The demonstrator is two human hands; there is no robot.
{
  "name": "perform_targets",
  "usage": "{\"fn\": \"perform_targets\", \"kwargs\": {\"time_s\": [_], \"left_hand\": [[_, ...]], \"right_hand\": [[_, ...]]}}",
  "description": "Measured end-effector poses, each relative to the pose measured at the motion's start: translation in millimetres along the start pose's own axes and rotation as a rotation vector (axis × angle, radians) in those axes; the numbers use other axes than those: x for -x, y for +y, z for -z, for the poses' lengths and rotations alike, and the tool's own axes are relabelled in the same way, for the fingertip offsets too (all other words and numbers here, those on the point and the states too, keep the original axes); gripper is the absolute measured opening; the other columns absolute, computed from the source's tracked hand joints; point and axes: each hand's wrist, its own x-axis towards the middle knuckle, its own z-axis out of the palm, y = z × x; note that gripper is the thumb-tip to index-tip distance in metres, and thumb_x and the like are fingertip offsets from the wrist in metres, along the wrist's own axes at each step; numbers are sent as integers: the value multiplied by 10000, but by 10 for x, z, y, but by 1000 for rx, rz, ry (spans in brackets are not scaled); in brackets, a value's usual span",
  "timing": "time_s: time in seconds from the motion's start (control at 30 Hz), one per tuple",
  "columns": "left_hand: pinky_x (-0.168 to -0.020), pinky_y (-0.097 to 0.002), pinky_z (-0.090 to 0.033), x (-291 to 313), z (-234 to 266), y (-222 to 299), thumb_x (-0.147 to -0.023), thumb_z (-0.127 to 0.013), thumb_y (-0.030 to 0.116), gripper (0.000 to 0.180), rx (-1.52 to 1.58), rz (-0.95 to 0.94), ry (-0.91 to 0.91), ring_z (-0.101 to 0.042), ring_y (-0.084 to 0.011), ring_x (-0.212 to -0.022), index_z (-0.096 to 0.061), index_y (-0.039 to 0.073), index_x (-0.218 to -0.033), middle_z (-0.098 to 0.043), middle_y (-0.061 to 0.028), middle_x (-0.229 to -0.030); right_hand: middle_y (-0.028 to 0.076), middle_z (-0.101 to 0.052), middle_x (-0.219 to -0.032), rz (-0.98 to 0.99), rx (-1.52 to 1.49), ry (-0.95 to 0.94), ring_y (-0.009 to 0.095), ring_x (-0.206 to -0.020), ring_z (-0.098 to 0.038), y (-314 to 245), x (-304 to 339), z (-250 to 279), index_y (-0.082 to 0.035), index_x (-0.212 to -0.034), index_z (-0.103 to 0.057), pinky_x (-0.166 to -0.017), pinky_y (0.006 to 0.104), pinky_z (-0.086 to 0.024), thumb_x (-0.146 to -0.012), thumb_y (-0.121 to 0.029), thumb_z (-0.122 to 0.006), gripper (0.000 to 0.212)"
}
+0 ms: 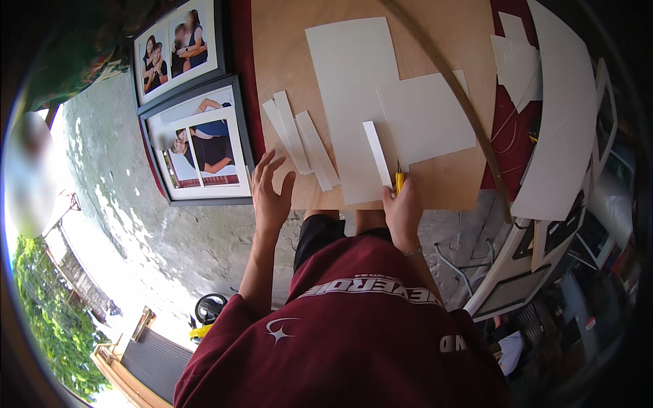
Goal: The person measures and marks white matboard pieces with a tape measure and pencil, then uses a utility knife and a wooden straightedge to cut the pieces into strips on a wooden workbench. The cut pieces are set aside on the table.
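Note:
My right hand (404, 207) is closed around a yellow utility knife (399, 181) at the near edge of a wooden board (435, 183). The near end of a narrow white strip (375, 151) meets its thumb; I cannot tell whether the strip is pinched too. Under that strip lies a long white board sheet (347, 75), and another white sheet (432, 115) is to its right. My left hand (272, 190) is empty, fingers apart, over the board's left near edge. Just beyond it, several loose cut white strips (292, 132) rest on the board.
Two dark-framed photo displays (238, 149) lie left of the board. A long brown bar (442, 64) crosses the board's right side. Farther right are clear plastic offcuts (517, 64), a large white sheet (561, 115) and stacked frames (530, 272). Concrete floor (183, 251) shows below.

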Motion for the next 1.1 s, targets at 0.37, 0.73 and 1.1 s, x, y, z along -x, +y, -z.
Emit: {"fn": "perform_targets", "kwargs": {"time_s": [0.37, 0.73, 1.1], "left_hand": [[-1118, -474, -453, -71, 785, 44, -965, -750, 193, 371, 140, -57, 56, -588, -392, -1328, -675, 32, -1290, -636, -203, -1417], [-1093, -483, -468, -611, 302, 462, -947, -749, 204, 408, 75, -315, -59, -593, -420, -1276, -654, 1, -1288, -664, -222, -1317], [-1283, -491, -242, -1104, -1629, 1893, -830, -855, 439, 1085, -354, -424, -256, -243, -446, -1563, -283, -59, -1606, -316, -276, -1659]], "right_hand": [[245, -700, -924, 200, -420, -146, 466, -918, -687, -627, 120, -15, -6, -1080, -618, -776, 513, -548, -972, -266, -727, 302], [237, -657, -1187, -51, 201, 549, 437, -973, -715, 1817, -131, 1262, -39, -1218, -593, -776, 529, -595, -968, -181, -713, 311], [167, -598, -1165, 129, 312, 223, 393, -906, -712, 2500, -685, 1736, -55, -1155, -529, -756, 490, -606, -844, -101, -798, 414]]}}
